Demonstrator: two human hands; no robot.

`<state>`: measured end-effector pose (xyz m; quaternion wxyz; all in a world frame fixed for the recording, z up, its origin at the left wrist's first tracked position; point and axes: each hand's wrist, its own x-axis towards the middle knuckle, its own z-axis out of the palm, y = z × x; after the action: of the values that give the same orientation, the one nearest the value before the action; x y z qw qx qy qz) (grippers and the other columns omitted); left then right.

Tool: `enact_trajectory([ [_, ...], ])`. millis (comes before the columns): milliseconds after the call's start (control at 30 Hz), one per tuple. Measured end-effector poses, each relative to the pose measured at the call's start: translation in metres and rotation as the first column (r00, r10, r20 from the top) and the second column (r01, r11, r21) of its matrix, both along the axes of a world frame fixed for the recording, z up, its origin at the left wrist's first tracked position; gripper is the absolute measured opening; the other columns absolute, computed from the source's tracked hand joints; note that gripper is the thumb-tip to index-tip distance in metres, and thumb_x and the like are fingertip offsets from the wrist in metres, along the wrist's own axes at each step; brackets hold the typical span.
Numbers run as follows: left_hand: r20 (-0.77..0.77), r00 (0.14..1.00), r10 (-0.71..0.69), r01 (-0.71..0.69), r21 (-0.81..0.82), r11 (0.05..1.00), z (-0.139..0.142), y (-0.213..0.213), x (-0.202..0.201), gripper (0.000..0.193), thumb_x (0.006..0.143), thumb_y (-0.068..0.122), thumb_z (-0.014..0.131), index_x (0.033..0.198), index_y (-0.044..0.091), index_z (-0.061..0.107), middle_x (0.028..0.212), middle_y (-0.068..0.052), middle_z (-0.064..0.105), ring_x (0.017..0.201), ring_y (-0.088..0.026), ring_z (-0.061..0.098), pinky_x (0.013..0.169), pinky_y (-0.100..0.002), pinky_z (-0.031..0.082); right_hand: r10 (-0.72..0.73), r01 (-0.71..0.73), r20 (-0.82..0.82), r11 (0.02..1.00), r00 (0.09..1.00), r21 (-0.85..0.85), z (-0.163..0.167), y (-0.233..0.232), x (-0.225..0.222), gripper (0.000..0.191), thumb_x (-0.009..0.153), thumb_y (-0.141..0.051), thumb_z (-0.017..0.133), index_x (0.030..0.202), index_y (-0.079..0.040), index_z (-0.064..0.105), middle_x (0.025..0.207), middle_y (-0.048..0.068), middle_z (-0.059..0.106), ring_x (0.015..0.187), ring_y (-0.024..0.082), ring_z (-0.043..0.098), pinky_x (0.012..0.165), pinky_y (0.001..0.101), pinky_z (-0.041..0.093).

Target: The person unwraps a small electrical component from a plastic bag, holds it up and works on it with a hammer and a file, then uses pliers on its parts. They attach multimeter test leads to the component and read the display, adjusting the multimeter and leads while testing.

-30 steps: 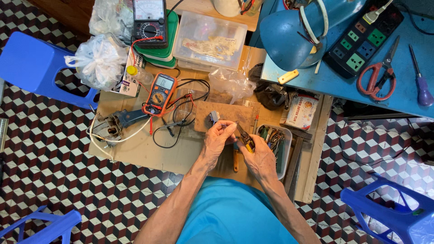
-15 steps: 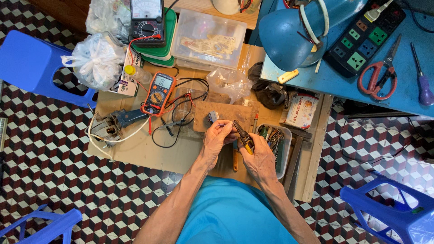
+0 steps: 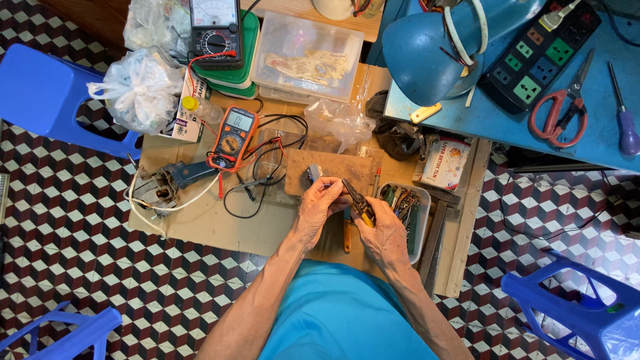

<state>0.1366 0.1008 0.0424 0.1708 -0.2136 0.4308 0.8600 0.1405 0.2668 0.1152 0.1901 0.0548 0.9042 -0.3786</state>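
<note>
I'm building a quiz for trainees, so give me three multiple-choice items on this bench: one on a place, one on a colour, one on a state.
1. Where do the scissors lie?
A. on the blue table
B. on the floor
C. in the clear box

2. What colour is the small multimeter casing?
A. green
B. orange
C. white

3. What does the right hand hold?
A. nothing
B. a cup
C. pliers

Answers: A, their red handles rest on the blue top beside the power strip; B, its casing is orange; C, the fingers close round the pliers' handles, by the left hand.

A multimeter lies left of the wooden block, a parts tray right of it.
</note>
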Motion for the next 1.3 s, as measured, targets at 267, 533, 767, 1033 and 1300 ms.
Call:
enact_trajectory([
  [267, -0.283, 0.958, -0.042, -0.125, -0.547, 0.827, 0.016, 0.01, 0.0, 0.014, 0.102, 0.02, 0.068, 0.109, 0.007, 0.068, 0.098, -0.008, 0.069, 0.083, -0.013, 0.066, 0.076, -0.029, 0.058, 0.199, -0.103, -0.403, 0.964, 0.893, 0.246, 0.009, 0.007, 0.004, 0.042, 0.079, -0.013, 0.076, 0.118, -0.005, 0.063, 0.099, 0.014, 0.064, 0.095, 0.033, 0.063, 0.082, 0.0431, 0.052],
  [533, -0.47, 0.8, -0.373, -0.263, -0.833, 0.487, 0.043, 0.011, 0.006, 0.011, 0.101, 0.016, 0.067, 0.105, 0.005, 0.067, 0.096, -0.008, 0.073, 0.086, -0.023, 0.07, 0.073, -0.033, 0.057, 0.35, -0.186, -0.37, 0.892, 0.86, 0.412, 0.02, 0.008, 0.0, 0.054, 0.07, -0.013, 0.083, 0.119, -0.002, 0.063, 0.094, 0.013, 0.059, 0.091, 0.032, 0.06, 0.076, 0.0437, 0.048],
  [767, -0.227, 0.974, -0.027, -0.13, -0.645, 0.753, 0.005, 0.016, -0.007, 0.017, 0.101, 0.019, 0.066, 0.106, 0.003, 0.066, 0.087, -0.007, 0.072, 0.078, -0.016, 0.068, 0.069, -0.03, 0.057, 0.163, -0.088, -0.305, 0.965, 0.938, 0.246, 0.01, 0.017, 0.006, 0.042, 0.083, -0.017, 0.075, 0.121, -0.003, 0.064, 0.103, 0.015, 0.065, 0.099, 0.033, 0.064, 0.086, 0.0425, 0.051],
  [1033, -0.145, 0.989, 0.039, -0.075, -0.251, 0.965, -0.014, 0.014, -0.006, 0.025, 0.102, 0.025, 0.064, 0.114, 0.003, 0.064, 0.099, -0.005, 0.075, 0.083, -0.01, 0.068, 0.079, -0.027, 0.057, 0.019, -0.018, -0.06, 1.0, 0.998, 0.018, -0.004, 0.008, 0.004, 0.041, 0.087, -0.024, 0.071, 0.123, -0.006, 0.063, 0.11, 0.014, 0.068, 0.099, 0.031, 0.068, 0.087, 0.0412, 0.053],
  [1300, -0.141, 0.99, 0.013, -0.046, -0.232, 0.972, -0.025, 0.011, 0.001, 0.025, 0.103, 0.023, 0.063, 0.117, 0.002, 0.063, 0.099, -0.006, 0.076, 0.085, -0.011, 0.071, 0.078, -0.026, 0.056, 0.075, -0.061, -0.171, 0.994, 0.982, 0.086, 0.001, 0.002, 0.001, 0.04, 0.085, -0.024, 0.074, 0.119, -0.006, 0.063, 0.104, 0.014, 0.067, 0.1, 0.032, 0.066, 0.084, 0.0435, 0.053],
])
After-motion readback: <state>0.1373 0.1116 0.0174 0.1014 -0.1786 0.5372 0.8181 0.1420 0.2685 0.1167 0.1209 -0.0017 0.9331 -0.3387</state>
